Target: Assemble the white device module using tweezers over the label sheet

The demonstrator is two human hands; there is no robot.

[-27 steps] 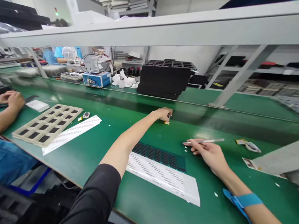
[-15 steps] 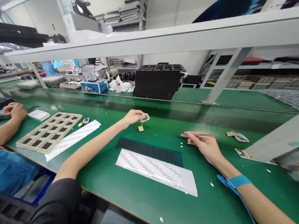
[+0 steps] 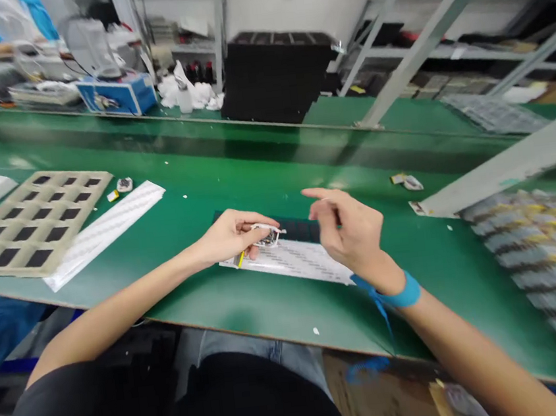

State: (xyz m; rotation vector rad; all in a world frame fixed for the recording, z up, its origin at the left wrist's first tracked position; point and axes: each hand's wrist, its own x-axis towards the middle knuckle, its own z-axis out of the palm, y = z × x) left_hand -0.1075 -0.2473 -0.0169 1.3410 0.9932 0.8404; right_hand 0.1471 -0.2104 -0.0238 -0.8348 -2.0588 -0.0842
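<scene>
My left hand pinches a small white-rimmed device with its inner parts showing. A yellow-edged battery hangs beside it below the fingers. Just to the right, my right hand is raised with the index finger pointing left and the other fingers curled; whatever they hold is hidden or blurred. A blue strap circles that wrist. Beneath the hands lie a white printed label sheet and a dark sheet of black pieces, both partly covered.
At left are a beige tray, a white strip sheet and a device with a battery. Another device lies at right, near a slanted post and stacked parts. Behind stand a blue box and black trays.
The view has tilted down. My left hand has brought the device and battery over the label sheet. My right hand has moved in and up beside it; the tweezers it held no longer show clearly.
</scene>
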